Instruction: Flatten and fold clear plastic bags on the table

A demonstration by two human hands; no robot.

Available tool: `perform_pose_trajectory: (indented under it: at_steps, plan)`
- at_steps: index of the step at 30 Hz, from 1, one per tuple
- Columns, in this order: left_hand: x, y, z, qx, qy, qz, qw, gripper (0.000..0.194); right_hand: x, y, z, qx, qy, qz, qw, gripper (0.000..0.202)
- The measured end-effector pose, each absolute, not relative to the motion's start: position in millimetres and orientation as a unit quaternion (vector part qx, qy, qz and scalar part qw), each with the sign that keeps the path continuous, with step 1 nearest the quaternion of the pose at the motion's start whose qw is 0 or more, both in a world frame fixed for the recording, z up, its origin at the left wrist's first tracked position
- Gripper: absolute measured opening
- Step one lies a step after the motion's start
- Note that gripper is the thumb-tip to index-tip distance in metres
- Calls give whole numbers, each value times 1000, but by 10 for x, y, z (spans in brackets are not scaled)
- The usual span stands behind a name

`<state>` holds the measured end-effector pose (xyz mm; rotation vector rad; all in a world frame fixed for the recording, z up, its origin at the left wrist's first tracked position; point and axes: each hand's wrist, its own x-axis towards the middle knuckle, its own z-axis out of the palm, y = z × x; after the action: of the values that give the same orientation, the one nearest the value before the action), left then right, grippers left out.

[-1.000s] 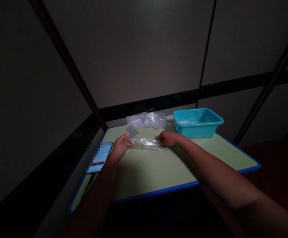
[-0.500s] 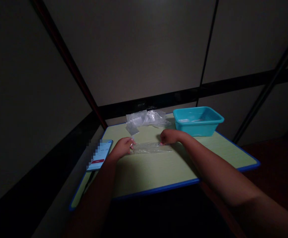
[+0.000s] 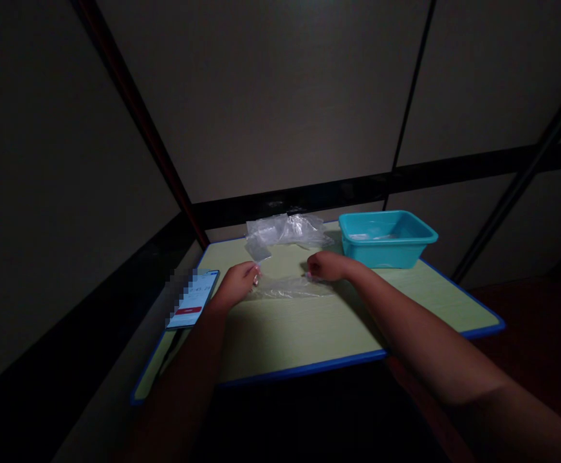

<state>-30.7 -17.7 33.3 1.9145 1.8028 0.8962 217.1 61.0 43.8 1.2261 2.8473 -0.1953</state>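
Observation:
A clear plastic bag lies stretched sideways across the middle of the pale green table. My left hand pinches its left end, with thumb and fingers pressed together. At the bag's upper right edge, my right hand is closed on the plastic, its knuckles facing up. Behind the hands sits a pile of crumpled clear bags, with one small flat bag jutting out at its front left.
A turquoise basket with some clear plastic inside stands at the back right. A phone with a lit screen rests at the left edge. The table has a blue rim, and panelled walls rise behind it.
Both hands have shifted very slightly, the right one a little to the left, still holding the bag. The view has moved a little.

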Motion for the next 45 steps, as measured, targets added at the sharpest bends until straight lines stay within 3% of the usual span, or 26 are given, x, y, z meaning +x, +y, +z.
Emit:
perform_pose_trajectory:
  at_steps: [6, 21, 45]
  plan:
    - [-352, -144, 294, 673, 657, 303, 154, 31, 2163, 606, 416, 382, 918, -103, 17, 19]
    - [-351, -130, 297, 685, 674, 268, 72, 33, 2159, 602, 430, 418, 905, -65, 41, 24]
    - [-316, -125, 269, 675, 730, 96, -34, 36, 2122, 568, 431, 436, 897, -45, 52, 32]
